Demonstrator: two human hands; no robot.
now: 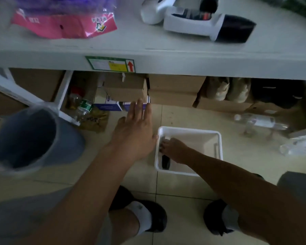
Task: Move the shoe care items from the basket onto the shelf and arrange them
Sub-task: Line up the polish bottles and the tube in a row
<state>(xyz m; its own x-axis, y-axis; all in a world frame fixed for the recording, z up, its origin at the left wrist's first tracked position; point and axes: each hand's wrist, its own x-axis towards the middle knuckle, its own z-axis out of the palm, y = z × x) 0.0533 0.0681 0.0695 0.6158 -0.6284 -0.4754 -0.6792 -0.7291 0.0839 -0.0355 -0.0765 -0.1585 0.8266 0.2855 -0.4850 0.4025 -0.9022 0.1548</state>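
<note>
Dim light, pale tiled floor (193,117), cardboard boxes (175,89), grey bin (34,138) at left

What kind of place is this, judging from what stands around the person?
Probably a storeroom or a home storage corner: cardboard boxes are stacked under a white shelf with a label on its edge, a pair of shoes sits among them, and bottles lie on the tiled floor.

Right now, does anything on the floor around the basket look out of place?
Yes. One clear bottle lies on its side on the tiles right of the white basket, and a second bottle lies nearer the right edge, both loose underfoot. Nothing looks spilled. The right hand grips a dark item inside the basket.
</note>
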